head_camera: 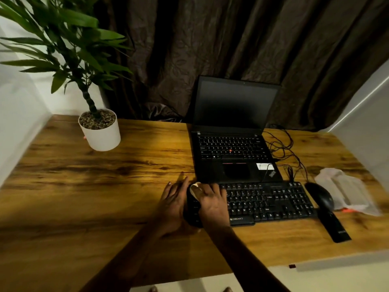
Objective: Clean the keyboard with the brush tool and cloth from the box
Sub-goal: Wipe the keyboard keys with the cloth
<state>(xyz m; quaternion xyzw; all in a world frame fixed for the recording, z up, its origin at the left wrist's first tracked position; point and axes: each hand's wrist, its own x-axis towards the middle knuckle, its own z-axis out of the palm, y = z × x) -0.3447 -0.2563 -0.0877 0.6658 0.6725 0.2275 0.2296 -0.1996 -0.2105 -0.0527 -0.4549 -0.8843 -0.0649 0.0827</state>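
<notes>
The black keyboard lies on the wooden desk in front of the laptop. My right hand rests on its left end, and its fingers hold a small pale piece that looks like the cloth against the keys. Flat on the desk, my left hand has straight fingers and sits against the keyboard's left edge. To the right of the keyboard lies a long black box. No brush is visible.
An open black laptop stands just behind the keyboard, with cables trailing on its right. A black mouse and a clear plastic bag lie at the right. A white potted plant stands at the back left.
</notes>
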